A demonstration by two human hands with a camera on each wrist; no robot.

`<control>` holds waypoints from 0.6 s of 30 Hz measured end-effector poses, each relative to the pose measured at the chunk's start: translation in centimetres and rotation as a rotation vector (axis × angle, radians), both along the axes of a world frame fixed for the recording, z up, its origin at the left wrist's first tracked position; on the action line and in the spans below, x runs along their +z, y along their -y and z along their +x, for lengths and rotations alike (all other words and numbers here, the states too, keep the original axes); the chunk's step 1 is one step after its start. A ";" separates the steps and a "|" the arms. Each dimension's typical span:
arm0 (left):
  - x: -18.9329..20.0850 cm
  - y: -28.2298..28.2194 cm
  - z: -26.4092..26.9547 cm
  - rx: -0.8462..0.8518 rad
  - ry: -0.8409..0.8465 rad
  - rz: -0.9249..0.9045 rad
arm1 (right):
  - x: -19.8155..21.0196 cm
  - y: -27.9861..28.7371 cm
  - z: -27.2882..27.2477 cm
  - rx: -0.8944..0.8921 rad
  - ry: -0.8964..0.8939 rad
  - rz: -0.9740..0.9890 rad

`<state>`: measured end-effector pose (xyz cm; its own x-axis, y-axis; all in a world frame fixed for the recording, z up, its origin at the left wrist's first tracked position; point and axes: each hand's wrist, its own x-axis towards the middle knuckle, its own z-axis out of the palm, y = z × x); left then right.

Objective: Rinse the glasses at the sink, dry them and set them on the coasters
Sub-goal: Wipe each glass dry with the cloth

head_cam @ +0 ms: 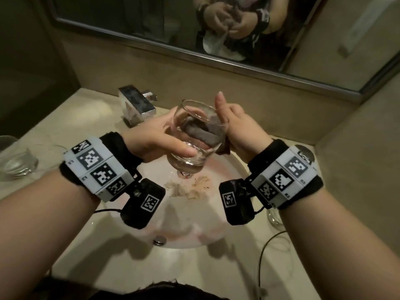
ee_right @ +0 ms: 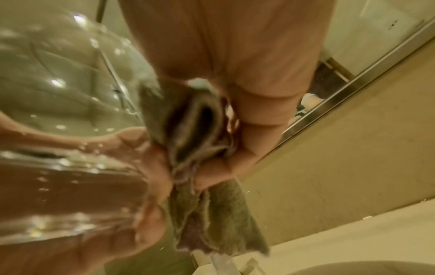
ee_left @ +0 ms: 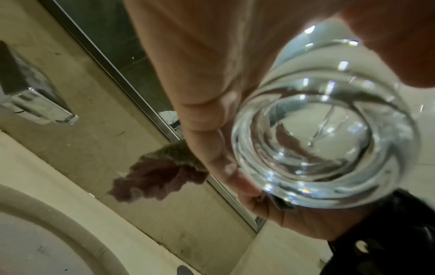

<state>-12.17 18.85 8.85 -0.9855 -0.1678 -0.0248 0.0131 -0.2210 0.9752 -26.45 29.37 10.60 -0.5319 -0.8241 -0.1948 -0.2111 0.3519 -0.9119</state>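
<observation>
Clear, round, thick-based drinking glass (head_cam: 195, 135) is held tilted over the white oval sink basin (head_cam: 225, 169), mouth pointing up and away from the person, base toward the drain.

Left hand (head_cam: 151, 137) grasps the glass around its lower body: thumb across the near side, fingers wrapped behind. The left wrist view looks straight at the heavy base (ee_left: 324, 141), with the palm against the glass wall.

Right hand (head_cam: 240, 126) grips a grey-brown terry cloth (head_cam: 203, 131) that is stuffed inside the glass; fingers reach into the mouth with the cloth, thumb stands straight outside the rim. A loose end of the cloth hangs out below the rim on the right side. The right wrist view shows the cloth (ee_right: 195, 134) bunched between the curled fingers, beside the wet glass wall (ee_right: 65, 89); droplets show on the glass.

Brownish residue lies in the basin near the drain.

Surroundings:
- Square chrome faucet (head_cam: 136, 102) at the back left of the basin.
- Beige stone counter (head_cam: 255, 276) around the basin.
- 2nd clear glass (head_cam: 15, 159) stands on the counter at far left.
- 3rd glass (head_cam: 273, 219) sits on the counter to the right, mostly hidden by the right wrist.
- Metal-framed mirror (head_cam: 151, 22) on the wall reflects both hands and the cloth.
</observation>
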 end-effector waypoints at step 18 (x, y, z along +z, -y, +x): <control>-2.0 -12.8 -6.3 0.312 -0.028 -0.634 | -0.8 -14.5 -2.1 -0.101 -0.099 -0.113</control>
<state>-18.52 31.60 6.82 -0.8879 -0.4164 0.1957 0.0099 0.4079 0.9130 -28.53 43.88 9.81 -0.6253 -0.7790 -0.0465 -0.2708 0.2726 -0.9232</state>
